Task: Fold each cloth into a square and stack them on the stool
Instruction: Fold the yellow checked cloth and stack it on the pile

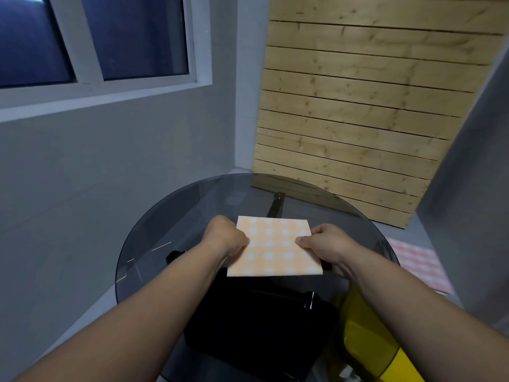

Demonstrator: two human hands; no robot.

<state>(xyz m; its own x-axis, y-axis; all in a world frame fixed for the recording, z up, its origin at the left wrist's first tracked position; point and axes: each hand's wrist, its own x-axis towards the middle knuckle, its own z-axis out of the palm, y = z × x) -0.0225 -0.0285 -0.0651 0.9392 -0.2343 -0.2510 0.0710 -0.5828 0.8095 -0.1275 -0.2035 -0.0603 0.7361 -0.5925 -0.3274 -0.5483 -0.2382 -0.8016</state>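
Observation:
An orange cloth with white checks (275,248), folded into a neat square, sits at the middle of a round smoked-glass table (154,232). My left hand (227,237) grips its left edge with curled fingers. My right hand (327,242) pinches its right edge, thumb on top. Whether the cloth rests on the glass or is held just above it I cannot tell. A pink checked cloth (421,263) lies at the right beyond the table's rim. What it lies on is not clear.
A black chair or stool seat (261,326) shows through the glass below the cloth. Something yellow (366,334) sits under the table at the lower right. A grey wall with a window stands to the left, and a wooden slat panel (358,106) stands behind the table.

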